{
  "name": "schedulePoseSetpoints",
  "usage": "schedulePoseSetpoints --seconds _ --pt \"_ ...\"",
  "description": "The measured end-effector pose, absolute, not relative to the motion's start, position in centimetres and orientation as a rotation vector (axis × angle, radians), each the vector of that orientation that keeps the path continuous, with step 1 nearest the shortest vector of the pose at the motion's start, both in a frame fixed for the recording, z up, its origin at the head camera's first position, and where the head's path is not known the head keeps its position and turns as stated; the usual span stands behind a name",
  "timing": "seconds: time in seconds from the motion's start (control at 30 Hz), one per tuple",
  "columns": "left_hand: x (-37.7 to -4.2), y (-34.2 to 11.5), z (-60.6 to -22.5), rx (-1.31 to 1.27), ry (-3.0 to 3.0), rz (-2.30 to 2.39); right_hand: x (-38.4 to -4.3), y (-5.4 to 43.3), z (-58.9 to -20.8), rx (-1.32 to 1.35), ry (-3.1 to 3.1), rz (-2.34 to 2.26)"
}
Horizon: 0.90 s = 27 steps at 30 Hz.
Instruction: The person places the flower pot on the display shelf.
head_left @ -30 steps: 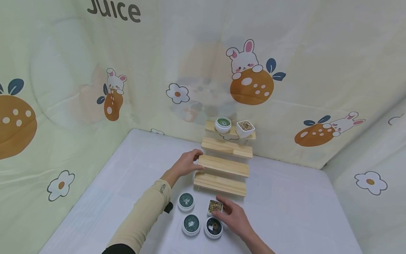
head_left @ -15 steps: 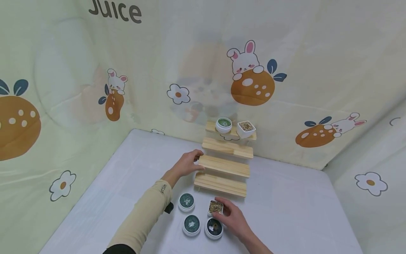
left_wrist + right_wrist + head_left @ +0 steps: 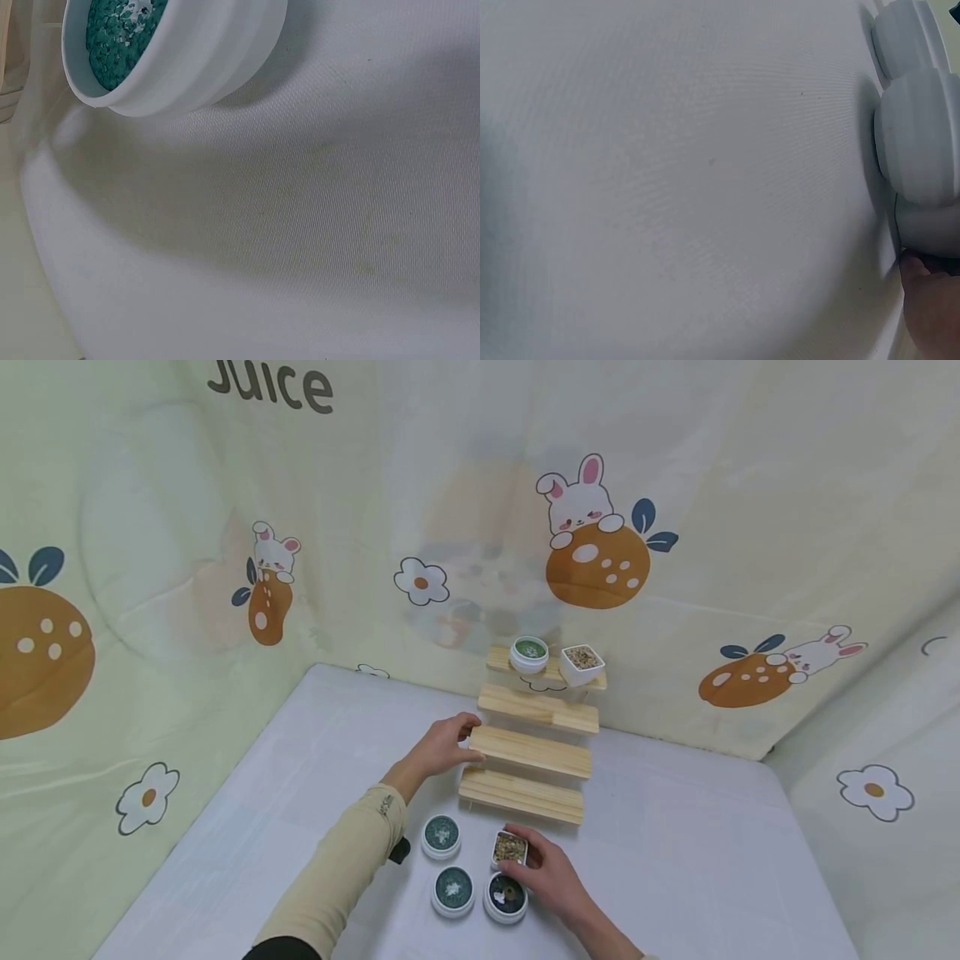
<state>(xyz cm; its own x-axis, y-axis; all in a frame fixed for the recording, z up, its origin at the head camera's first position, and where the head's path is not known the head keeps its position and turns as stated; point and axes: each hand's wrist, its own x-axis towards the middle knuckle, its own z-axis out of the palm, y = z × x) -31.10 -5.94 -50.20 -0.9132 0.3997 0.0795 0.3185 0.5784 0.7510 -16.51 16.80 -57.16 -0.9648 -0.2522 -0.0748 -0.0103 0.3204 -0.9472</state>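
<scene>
My left hand [image 3: 437, 747] grips the left end of a four-step wooden display stand [image 3: 534, 752], with the thumb at the front and the fingers behind one step. My right hand [image 3: 553, 875] holds a small square white pot [image 3: 510, 848] filled with tan gravel, thumb and fingers on its sides. Right by that thumb stands a round white pot [image 3: 506, 895] with a dark top. Two round white pots with teal tops, one nearer the stand [image 3: 440, 835] and one nearer me [image 3: 453, 889], are to its left. One teal-topped pot [image 3: 176, 60] looms in the left wrist view.
On the top step stand a round white pot [image 3: 529, 655] with a green top and a square white pot [image 3: 582, 665] with gravel. A white cloth covers the table [image 3: 690, 852]. Printed curtains [image 3: 465, 510] enclose the back and sides.
Both hands stay almost where they were, the left on the stand and the right at the square pot. Only a slight shift of the head view shows.
</scene>
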Motion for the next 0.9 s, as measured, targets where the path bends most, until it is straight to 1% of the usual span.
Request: schedulePoseSetpoints --seconds 0.33,0.63,0.9 --pt "-31.04 -5.88 -50.07 0.596 2.696 1.259 -16.82 16.78 -57.6 -0.313 2.677 -1.469" --pt "-31.09 -5.85 -50.25 0.605 2.704 1.248 -16.6 16.51 -57.74 -0.432 2.835 -1.43" --pt "-31.04 -5.91 -50.29 0.624 2.714 1.248 -16.54 16.54 -57.08 -0.456 2.902 -1.442"
